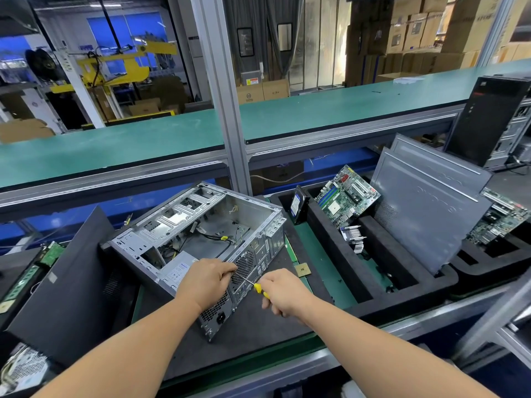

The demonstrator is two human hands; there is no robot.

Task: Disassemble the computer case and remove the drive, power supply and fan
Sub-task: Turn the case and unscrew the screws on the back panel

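An open grey computer case (201, 222) lies on its side on a dark mat, its rear panel toward me. The power supply (178, 267) sits in its near left corner, with loose cables (212, 235) across the case floor. My left hand (205, 278) rests on the case's rear edge by the round fan grille (244, 265), fingers curled around the screwdriver's shaft. My right hand (280, 291) grips a yellow-handled screwdriver (260, 289), its metal tip pointing at the rear panel near the grille.
A black side panel (66, 282) leans at the left. Black foam trays (339, 239) on the right hold a hard drive (297, 203), motherboards (346, 195), grey panels (431, 202) and a heatsink. A small CPU chip (303, 269) lies on the mat. Another tower (494, 119) stands far right.
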